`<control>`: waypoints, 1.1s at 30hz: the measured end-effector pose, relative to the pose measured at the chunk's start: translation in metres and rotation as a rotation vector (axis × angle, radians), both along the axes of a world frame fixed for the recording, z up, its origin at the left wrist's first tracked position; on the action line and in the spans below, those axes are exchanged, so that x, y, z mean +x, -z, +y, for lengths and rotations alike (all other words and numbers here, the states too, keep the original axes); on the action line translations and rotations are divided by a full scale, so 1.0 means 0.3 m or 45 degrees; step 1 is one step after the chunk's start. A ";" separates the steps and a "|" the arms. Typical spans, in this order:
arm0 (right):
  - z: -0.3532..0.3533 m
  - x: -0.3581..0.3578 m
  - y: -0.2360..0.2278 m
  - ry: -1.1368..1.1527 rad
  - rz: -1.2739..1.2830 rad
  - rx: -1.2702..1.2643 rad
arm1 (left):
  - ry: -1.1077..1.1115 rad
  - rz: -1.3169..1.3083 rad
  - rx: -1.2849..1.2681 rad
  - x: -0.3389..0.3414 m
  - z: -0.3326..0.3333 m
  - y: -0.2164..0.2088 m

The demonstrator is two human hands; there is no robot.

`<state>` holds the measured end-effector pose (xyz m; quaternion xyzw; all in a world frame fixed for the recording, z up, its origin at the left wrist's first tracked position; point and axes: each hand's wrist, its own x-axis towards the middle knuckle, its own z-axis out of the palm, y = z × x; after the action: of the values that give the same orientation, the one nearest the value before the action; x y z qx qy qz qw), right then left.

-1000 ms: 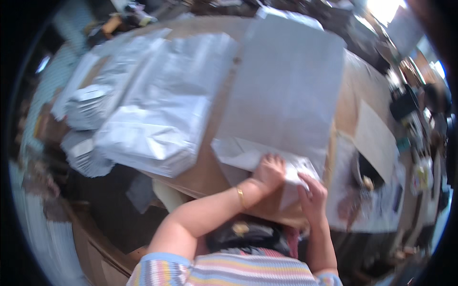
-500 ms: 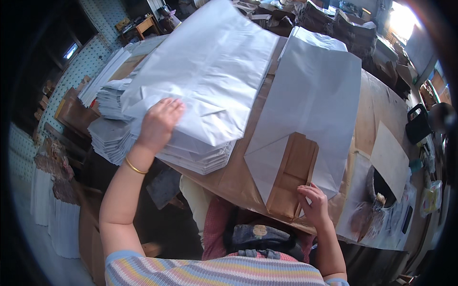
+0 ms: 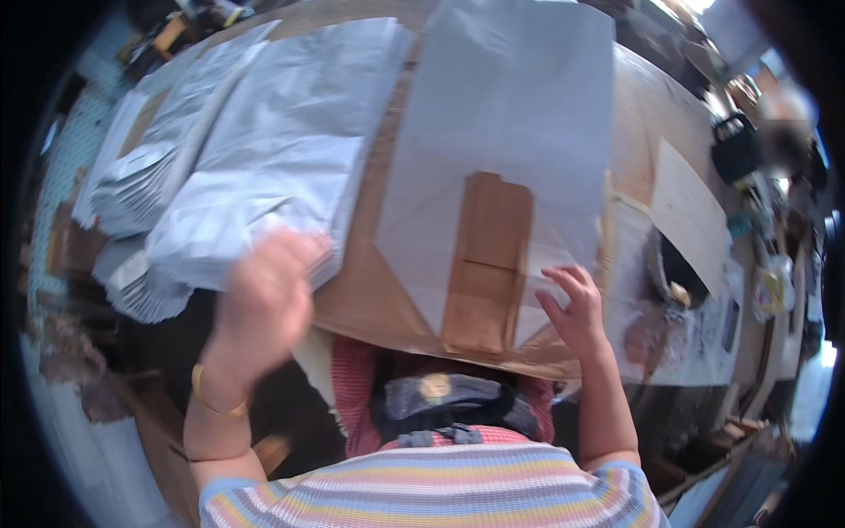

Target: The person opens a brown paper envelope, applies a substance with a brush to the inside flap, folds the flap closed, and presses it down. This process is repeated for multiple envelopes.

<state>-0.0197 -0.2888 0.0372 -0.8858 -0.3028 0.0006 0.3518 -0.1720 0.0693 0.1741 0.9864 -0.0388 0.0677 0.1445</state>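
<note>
A large white paper bag lies flat on the table before me. Its near end is unfolded, showing a brown inner panel with folded white corners. My right hand is over the bag's near right corner, fingers apart, with nothing in it. A stack of white paper bags lies to the left. My left hand, a bracelet on its wrist, is at the near edge of that stack. Motion smears its fingers, so whether they touch or hold a bag does not show.
Further left, more bundled white bags fan out at their ends. Brown sheeting covers the table. On the right are a pale board, a dark round container and a black handled jug.
The white bag that my left hand held up now lies down on the left stack. My left hand has drawn back toward me. My right hand has lifted off the brown panel's edge.
</note>
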 end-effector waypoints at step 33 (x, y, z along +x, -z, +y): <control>0.061 0.222 0.028 -0.456 -0.495 -1.123 | 0.115 0.348 0.704 0.419 -0.221 0.533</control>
<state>0.0468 -0.2706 0.0289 -0.8679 -0.4805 0.0237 -0.1236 -0.0462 0.0029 0.0144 0.9856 -0.0797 -0.0851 -0.1224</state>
